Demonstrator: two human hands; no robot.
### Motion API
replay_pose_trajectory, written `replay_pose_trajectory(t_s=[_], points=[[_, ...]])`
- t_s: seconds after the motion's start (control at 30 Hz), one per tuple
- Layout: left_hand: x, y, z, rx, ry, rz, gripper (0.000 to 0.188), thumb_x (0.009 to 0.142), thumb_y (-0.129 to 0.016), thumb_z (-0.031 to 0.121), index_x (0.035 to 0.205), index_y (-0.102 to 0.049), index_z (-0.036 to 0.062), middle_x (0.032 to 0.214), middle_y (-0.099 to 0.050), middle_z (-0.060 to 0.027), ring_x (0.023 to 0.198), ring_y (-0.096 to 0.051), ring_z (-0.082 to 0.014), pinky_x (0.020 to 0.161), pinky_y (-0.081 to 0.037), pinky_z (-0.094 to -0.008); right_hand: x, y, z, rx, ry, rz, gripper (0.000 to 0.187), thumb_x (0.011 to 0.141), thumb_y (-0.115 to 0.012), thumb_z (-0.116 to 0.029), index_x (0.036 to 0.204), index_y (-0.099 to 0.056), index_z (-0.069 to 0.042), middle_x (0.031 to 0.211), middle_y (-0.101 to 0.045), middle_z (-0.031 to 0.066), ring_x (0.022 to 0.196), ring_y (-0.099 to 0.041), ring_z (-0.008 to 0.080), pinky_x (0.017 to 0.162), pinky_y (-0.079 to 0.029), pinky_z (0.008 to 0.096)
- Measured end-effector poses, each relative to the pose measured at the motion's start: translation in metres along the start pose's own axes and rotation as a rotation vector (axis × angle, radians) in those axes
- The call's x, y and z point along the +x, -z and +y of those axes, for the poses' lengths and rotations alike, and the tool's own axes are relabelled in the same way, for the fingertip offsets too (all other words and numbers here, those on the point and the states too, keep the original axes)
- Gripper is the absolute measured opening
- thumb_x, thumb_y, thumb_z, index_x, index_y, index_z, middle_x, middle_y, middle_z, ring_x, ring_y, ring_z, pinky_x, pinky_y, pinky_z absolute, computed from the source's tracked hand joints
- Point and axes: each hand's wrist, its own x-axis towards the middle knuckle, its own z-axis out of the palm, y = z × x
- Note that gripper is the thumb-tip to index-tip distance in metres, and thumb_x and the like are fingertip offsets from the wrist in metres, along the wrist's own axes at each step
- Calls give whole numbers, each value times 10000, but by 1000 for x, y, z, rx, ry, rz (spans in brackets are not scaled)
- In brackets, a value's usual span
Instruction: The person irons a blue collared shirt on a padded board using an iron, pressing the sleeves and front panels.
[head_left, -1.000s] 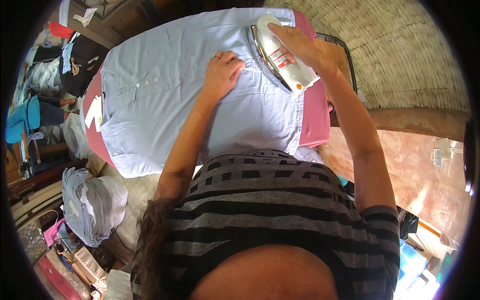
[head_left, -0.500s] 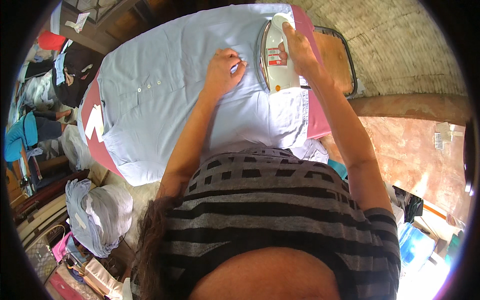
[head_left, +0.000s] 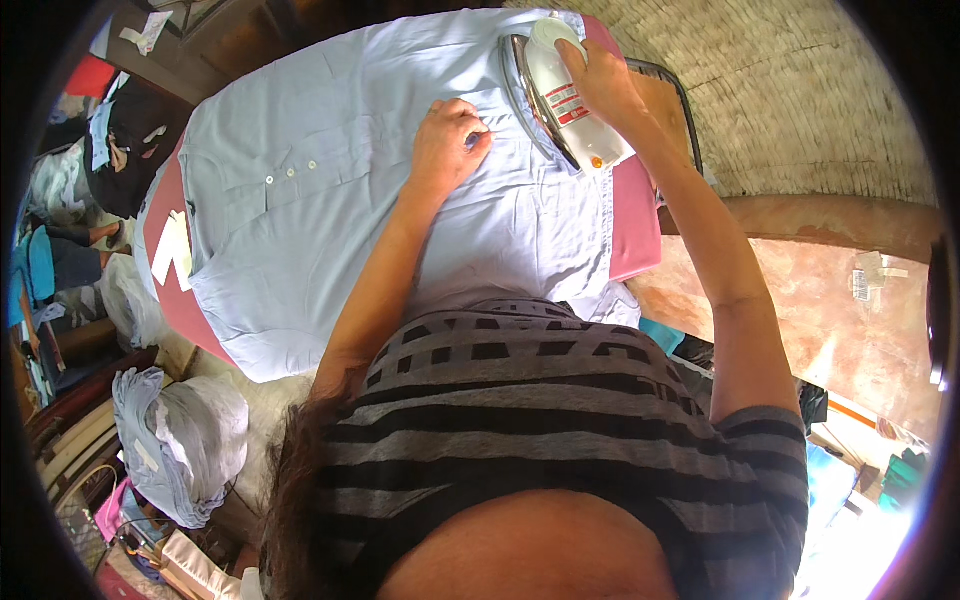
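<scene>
A light blue shirt (head_left: 330, 215) with a few white buttons lies spread over the ironing board (head_left: 632, 228), whose dark pink cover shows at both ends. Toward the board's right end, my right hand (head_left: 606, 88) is closed round the handle of a white iron (head_left: 588, 140) with a shiny metal base rim. The iron lies at a slant over the shirt's right part; whether its base touches the cloth everywhere is unclear. My left hand (head_left: 447, 150) rests on the shirt left of the iron, fingers curled and pinching the cloth.
Pale strips (head_left: 172, 248) lie on the board's left end. At the lower left sits a bundle of grey-blue and white cloth (head_left: 185, 440). Clothes and plastic bags (head_left: 130, 300) crowd the left side. A black metal frame (head_left: 690, 115) juts out at the board's right end.
The iron has turned, its lower end swinging to the right, and my right hand has turned with it. My left hand stays at nearly the same place on the shirt.
</scene>
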Motion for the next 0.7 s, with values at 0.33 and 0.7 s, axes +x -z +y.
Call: replay_pose_trajectory(t_s=[0.33, 0.7], points=[[-1, -4, 4, 3, -17, 10, 132, 704, -791, 174, 718, -704, 75, 898, -639, -28, 833, -583, -263, 721, -512, -374, 50, -30, 35, -752, 524, 46, 495, 898, -558, -122, 1378, -475, -34, 1104, -583, 300, 933, -649, 408, 773, -549, 453], [1, 1, 8, 54, 25, -35, 173, 730, -791, 203, 706, -686, 67, 902, -631, -41, 848, -573, -270, 751, -491, -381, 61, 76, 51, 26, 27, -190, 587, 928, -526, -597, 1010, -645, -28, 579, -525, 46, 559, -563, 133, 561, -463, 326]])
